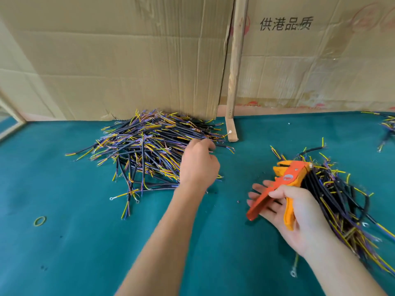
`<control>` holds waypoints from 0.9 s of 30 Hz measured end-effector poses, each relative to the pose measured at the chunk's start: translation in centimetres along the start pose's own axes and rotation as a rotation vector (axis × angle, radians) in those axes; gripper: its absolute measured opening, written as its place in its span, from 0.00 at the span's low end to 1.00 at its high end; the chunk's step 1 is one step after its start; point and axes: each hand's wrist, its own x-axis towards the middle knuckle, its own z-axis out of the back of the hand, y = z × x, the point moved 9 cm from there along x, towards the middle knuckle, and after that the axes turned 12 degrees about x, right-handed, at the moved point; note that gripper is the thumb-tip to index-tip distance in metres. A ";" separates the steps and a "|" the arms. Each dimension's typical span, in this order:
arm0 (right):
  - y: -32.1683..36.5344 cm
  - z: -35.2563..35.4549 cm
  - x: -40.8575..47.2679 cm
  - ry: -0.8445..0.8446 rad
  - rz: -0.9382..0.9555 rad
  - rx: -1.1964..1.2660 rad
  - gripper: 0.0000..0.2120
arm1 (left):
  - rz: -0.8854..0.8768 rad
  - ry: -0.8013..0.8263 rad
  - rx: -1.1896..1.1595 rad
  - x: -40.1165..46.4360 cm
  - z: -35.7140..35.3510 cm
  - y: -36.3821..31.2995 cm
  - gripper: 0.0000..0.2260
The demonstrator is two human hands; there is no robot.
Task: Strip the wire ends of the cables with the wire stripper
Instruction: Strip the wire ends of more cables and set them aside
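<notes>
Nearest, the right hand [297, 212] grips one orange wire stripper [280, 184], its long axis running from near-left to far-right, head toward the right cable pile [342, 201]. On the green worktop [64, 242] lie three piles; the left hand [198, 163] pinches a cable in the big middle pile [145, 146]. One rubber band [40, 221] lies left. Behind, cardboard [320, 60] reads "供港品质".

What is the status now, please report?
Left hand reaching into big cable pile, grip not visible. Right hand holds wire stripper. Nothing in the way.
</notes>
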 end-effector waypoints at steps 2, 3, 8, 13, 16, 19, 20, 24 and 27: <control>1.2 0.6 0.1 -0.039 0.049 0.020 0.14 | -0.104 0.027 0.146 2.9 0.2 0.4 0.21; 1.5 0.8 0.1 -0.055 0.068 0.016 0.13 | -0.177 0.068 0.261 4.1 -0.1 0.5 0.22; 1.8 0.8 -0.2 -0.071 0.096 0.014 0.11 | -0.459 0.090 0.664 6.2 -2.2 -0.5 0.15; 1.9 0.7 -0.2 -0.071 0.106 -0.001 0.10 | -0.651 -0.009 0.843 5.3 -4.1 -3.7 0.13; 1.8 0.8 0.0 -0.060 0.100 -0.007 0.10 | -0.619 -0.027 0.820 5.9 -3.3 -4.6 0.11; 1.8 0.8 0.1 -0.051 0.094 -0.012 0.10 | -0.508 -0.081 0.475 5.6 0.8 -6.8 0.09; 1.7 0.8 0.2 -0.047 0.092 -0.013 0.10 | -0.473 -0.135 0.301 5.2 2.7 -7.6 0.08; 1.6 0.2 0.0 0.014 0.061 -0.010 0.13 | -0.255 -0.178 -0.509 3.4 7.1 -8.2 0.11; 1.1 -1.0 -0.4 0.172 -0.044 0.005 0.29 | -0.001 -0.015 -0.999 0.1 3.8 -6.2 0.10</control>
